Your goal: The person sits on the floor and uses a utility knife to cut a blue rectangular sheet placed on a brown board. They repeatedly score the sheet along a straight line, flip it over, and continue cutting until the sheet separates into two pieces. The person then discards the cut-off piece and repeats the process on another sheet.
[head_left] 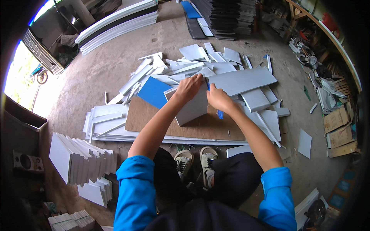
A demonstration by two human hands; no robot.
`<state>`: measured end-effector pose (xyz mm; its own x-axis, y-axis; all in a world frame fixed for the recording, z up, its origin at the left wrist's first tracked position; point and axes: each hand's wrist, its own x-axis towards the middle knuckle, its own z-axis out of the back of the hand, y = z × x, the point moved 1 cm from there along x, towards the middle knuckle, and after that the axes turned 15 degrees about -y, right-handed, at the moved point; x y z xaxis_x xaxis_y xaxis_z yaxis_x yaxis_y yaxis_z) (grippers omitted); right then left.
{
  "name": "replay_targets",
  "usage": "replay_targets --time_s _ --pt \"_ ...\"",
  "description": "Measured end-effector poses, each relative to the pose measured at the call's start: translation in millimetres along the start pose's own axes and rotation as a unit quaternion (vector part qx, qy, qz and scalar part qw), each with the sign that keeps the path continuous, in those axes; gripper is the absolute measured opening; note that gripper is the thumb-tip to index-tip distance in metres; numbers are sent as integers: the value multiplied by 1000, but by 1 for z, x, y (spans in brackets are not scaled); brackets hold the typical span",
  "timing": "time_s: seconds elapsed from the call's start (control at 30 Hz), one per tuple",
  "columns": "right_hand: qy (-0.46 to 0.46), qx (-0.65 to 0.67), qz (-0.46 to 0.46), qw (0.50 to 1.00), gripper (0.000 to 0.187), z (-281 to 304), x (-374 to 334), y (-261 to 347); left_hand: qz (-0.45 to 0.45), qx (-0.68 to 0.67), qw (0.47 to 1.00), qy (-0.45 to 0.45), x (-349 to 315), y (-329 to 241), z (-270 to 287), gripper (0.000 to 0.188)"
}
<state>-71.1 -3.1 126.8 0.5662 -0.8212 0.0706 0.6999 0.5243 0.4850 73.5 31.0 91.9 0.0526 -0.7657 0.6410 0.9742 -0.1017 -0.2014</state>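
Note:
My left hand point(188, 88) presses on the top edge of a small white panel point(191, 107) that lies on a brown board point(200, 125). My right hand point(218, 98) grips a blue-handled knife point(219, 113) at the panel's right edge. A blue sheet point(154, 91) lies just left of the panel. My two shoes point(196, 158) rest on the floor below the board.
A heap of white offcuts point(216, 65) and a long white panel point(243, 80) lie beyond the board. White panels stand stacked at the left point(83, 161). Long strips point(115, 24) and dark sheets point(227, 17) lie at the back. Cardboard boxes point(339, 131) sit at the right.

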Motion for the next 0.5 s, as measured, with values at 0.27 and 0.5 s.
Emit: replay_targets --time_s 0.27,0.5 --pt "16 -17 -10 1000 34 -3 4 -3 5 -11 1000 8 3 -3 1 16" --pt "35 -38 -24 998 40 -16 15 -10 -13 -17 1000 13 -2 -13 2 18"
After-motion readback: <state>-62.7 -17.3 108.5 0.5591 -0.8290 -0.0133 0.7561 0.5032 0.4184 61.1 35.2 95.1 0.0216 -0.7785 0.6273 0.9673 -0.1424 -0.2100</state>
